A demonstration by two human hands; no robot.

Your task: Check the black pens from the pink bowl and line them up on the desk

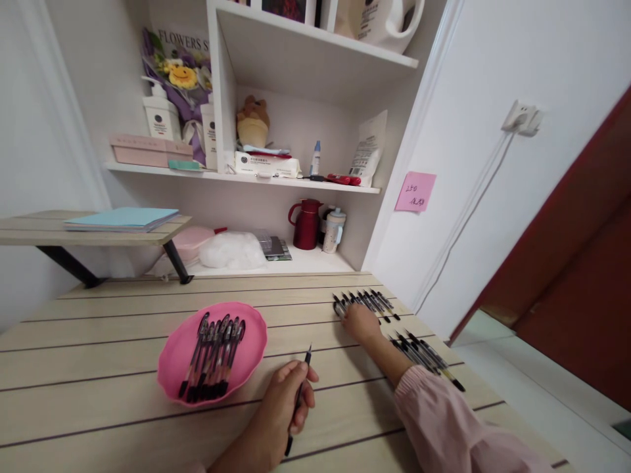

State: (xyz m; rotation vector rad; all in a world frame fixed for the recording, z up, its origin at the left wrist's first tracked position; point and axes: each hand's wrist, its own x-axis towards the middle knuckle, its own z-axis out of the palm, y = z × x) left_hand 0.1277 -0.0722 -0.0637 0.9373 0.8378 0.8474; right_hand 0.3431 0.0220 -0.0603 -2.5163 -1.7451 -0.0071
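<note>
My left hand (290, 404) is closed around a slim black pen (308, 358), its bare writing tip pointing up and away. At the back right, my right hand (362, 322) has its fingers closed at the left end of a row of short, dark, clear-bodied pieces that look like pen caps (377, 303). Its fingertips are partly hidden, but a cap (339, 307) shows at them. Nearer, beside my right forearm, lie several uncapped pens (424, 355) side by side. Left of my left hand, a pink scalloped plate (254, 328) holds several capped pens (214, 358).
The slatted wooden table (123, 420) meets a white shelf unit (320, 263) at the back. A small raised stand (29, 230) bears blue paper (123, 219) at the left. A red jug (306, 226) and a cup (334, 231) stand on the lowest shelf. White wall borders the right.
</note>
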